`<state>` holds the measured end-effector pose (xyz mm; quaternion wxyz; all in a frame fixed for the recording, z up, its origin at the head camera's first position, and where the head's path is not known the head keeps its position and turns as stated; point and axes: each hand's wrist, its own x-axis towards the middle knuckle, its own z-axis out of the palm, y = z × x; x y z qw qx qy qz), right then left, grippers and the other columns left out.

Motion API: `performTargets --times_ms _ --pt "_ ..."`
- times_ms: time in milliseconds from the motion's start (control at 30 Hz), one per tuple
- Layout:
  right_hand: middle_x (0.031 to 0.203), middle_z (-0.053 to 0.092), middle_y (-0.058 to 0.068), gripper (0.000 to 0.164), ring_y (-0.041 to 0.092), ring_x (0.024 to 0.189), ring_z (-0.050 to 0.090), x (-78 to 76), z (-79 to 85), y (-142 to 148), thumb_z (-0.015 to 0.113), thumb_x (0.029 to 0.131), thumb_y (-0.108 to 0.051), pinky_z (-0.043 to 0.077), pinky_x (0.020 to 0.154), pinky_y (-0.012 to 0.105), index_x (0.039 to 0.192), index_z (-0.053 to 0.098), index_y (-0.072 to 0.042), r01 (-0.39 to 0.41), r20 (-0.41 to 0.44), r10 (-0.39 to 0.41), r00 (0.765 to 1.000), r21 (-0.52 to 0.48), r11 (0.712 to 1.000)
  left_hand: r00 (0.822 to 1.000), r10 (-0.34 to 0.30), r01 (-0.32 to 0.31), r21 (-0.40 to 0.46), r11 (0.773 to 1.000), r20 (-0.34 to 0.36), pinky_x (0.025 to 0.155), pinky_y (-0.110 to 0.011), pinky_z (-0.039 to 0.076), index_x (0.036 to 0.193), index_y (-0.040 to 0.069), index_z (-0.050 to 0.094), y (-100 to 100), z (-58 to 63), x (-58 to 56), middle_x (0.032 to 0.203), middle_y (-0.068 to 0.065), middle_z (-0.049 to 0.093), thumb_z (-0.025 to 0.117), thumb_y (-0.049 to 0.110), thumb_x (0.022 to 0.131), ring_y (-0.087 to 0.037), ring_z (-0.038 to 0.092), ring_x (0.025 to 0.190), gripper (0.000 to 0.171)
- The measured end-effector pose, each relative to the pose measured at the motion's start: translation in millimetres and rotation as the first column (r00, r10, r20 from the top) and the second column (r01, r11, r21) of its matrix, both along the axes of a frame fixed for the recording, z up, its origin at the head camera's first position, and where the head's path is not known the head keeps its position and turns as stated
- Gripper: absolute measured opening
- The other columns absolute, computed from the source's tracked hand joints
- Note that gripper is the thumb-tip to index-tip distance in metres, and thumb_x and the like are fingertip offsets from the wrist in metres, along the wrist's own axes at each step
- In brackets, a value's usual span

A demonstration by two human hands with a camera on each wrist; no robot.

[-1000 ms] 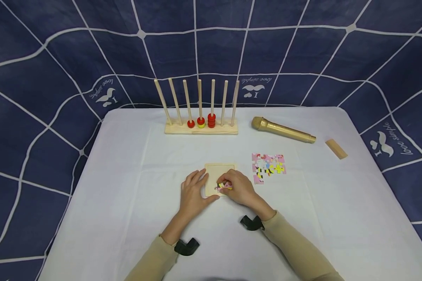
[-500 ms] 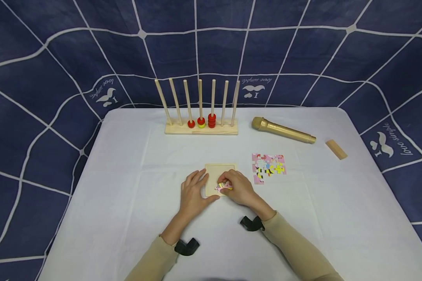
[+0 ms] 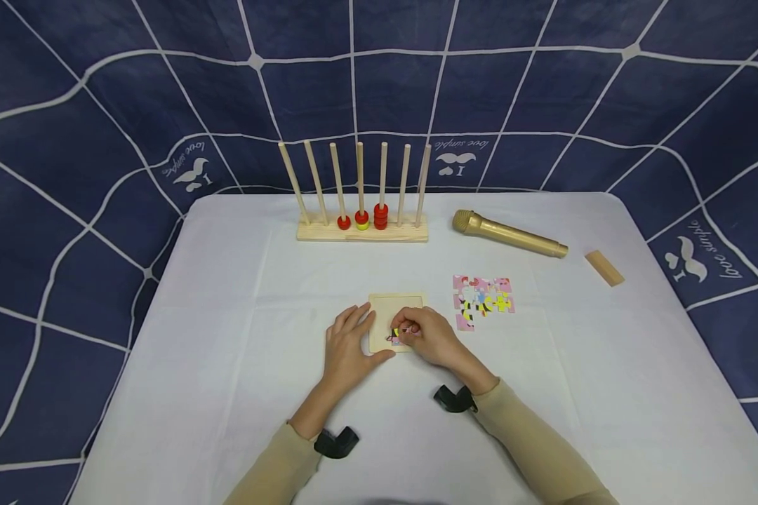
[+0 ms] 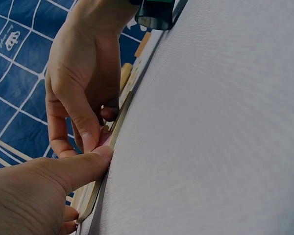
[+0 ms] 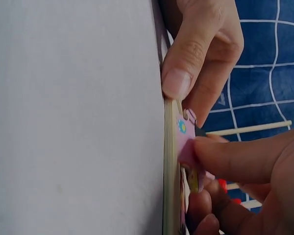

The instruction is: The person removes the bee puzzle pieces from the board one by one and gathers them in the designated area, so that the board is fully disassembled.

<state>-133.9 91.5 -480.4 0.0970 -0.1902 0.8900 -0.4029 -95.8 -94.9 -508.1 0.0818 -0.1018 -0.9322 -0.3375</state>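
A small square wooden puzzle tray (image 3: 384, 308) lies between the hands in the head view. My left hand (image 3: 346, 354) rests against it, fingers along its left side and thumb on its near edge. My right hand (image 3: 434, 340) pinches a pink puzzle piece (image 5: 187, 142) between thumb and fingers, low over the tray's near right part. In the right wrist view the piece is tilted, with a tab and a small blue-and-yellow print. More printed colour shows in the tray under the right fingers, which hide much of it. Several joined puzzle pieces (image 3: 480, 294) lie right of the tray.
Behind the tray stands a wooden peg rack (image 3: 362, 236) with red and yellow beads on some pegs. A gold microphone (image 3: 512, 235) and a small wooden block (image 3: 604, 268) lie at the back right. Blue gridded cloth (image 3: 379, 91) hangs around the white table (image 3: 227, 315).
The right fingers and the puzzle piece have shifted and turned slightly over the same part of the tray. The left hand and the tray have stayed in place.
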Motion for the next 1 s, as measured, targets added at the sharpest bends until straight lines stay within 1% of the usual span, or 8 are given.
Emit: performTargets --times_ms 100,267,400,533,633,733,833,1000 --pt "0.074 0.058 -0.003 0.018 0.011 0.071 0.048 -2.2 0.9 1.9 0.069 0.083 0.003 0.038 0.066 0.022 0.087 0.069 -0.015 -0.014 0.047 0.017 0.999 -0.061 0.998 1.000 0.001 -0.001 0.000 1.000 0.001 0.100 -0.053 0.035 0.130 -0.002 0.060 0.3 -0.7 -0.6 0.144 -0.010 0.053 0.089 0.037 0.066 -0.031 0.040 0.135 0.080" --pt "0.077 0.061 0.000 0.018 0.012 0.066 0.050 -2.7 2.8 3.6 0.066 0.085 0.004 0.040 0.060 0.020 0.089 0.070 -0.012 0.000 0.117 0.016 0.993 -0.138 0.990 1.000 0.003 -0.003 -0.008 1.000 0.001 0.100 -0.052 0.035 0.130 -0.002 0.061 0.4 -1.6 -0.6 0.144 -0.010 0.053 0.089 0.037 0.066 -0.031 0.040 0.135 0.080" --pt "0.080 0.064 0.003 0.016 0.012 0.066 0.051 -2.6 8.0 6.1 0.064 0.088 0.003 0.043 0.058 0.021 0.094 0.071 -0.010 0.013 0.137 0.012 0.990 -0.178 0.984 1.000 0.005 -0.005 -0.015 1.000 -0.003 0.100 -0.052 0.035 0.130 -0.002 0.061 0.1 -1.0 0.1 0.144 -0.010 0.053 0.089 0.038 0.066 -0.031 0.041 0.134 0.081" --pt "0.085 0.067 0.006 0.014 0.013 0.066 0.052 -3.7 15.7 17.5 0.063 0.091 0.000 0.043 0.058 0.022 0.100 0.070 -0.007 0.043 0.153 -0.012 0.988 -0.205 0.978 1.000 0.007 -0.007 -0.013 1.000 -0.002 0.101 -0.053 0.035 0.130 -0.003 0.060 -0.1 -0.3 0.2 0.144 -0.011 0.053 0.089 0.037 0.066 -0.032 0.040 0.135 0.081" --pt "0.088 0.068 0.008 0.013 0.014 0.069 0.051 -5.6 18.9 34.2 0.063 0.092 -0.003 0.042 0.061 0.022 0.103 0.070 -0.006 0.092 0.144 -0.064 0.988 -0.193 0.977 1.000 0.009 -0.009 -0.008 1.000 0.007 0.101 -0.053 0.034 0.130 -0.003 0.060 0.2 -1.2 -0.1 0.144 -0.011 0.053 0.090 0.036 0.065 -0.032 0.040 0.135 0.081" --pt "0.092 0.068 0.008 0.014 0.016 0.073 0.051 -7.0 21.0 56.8 0.064 0.092 -0.006 0.042 0.063 0.022 0.104 0.071 -0.006 0.165 0.143 -0.142 0.979 -0.161 0.973 1.000 0.010 -0.010 0.000 1.000 0.013 0.101 -0.053 0.034 0.130 -0.003 0.060 0.8 -1.5 -0.1 0.144 -0.011 0.053 0.090 0.035 0.065 -0.032 0.040 0.135 0.081" --pt "0.092 0.067 0.010 0.015 0.014 0.073 0.052 -7.8 22.6 82.8 0.063 0.093 -0.007 0.044 0.062 0.022 0.105 0.071 -0.005 0.243 0.160 -0.218 0.963 -0.154 0.958 1.000 0.010 -0.010 0.005 1.000 0.012 0.101 -0.053 0.034 0.130 -0.004 0.060 1.5 -1.7 0.1 0.144 -0.012 0.053 0.091 0.035 0.064 -0.033 0.040 0.135 0.081" --pt "0.092 0.062 0.012 0.017 0.010 0.073 0.050 -7.0 21.1 122.0 0.061 0.094 -0.006 0.044 0.061 0.020 0.108 0.070 0.000 0.345 0.149 -0.324 0.934 -0.149 0.927 1.000 0.012 -0.012 0.004 1.000 0.009 0.101 -0.052 0.034 0.130 -0.003 0.060 1.4 -1.9 0.0 0.144 -0.011 0.053 0.091 0.034 0.064 -0.032 0.040 0.134 0.082"
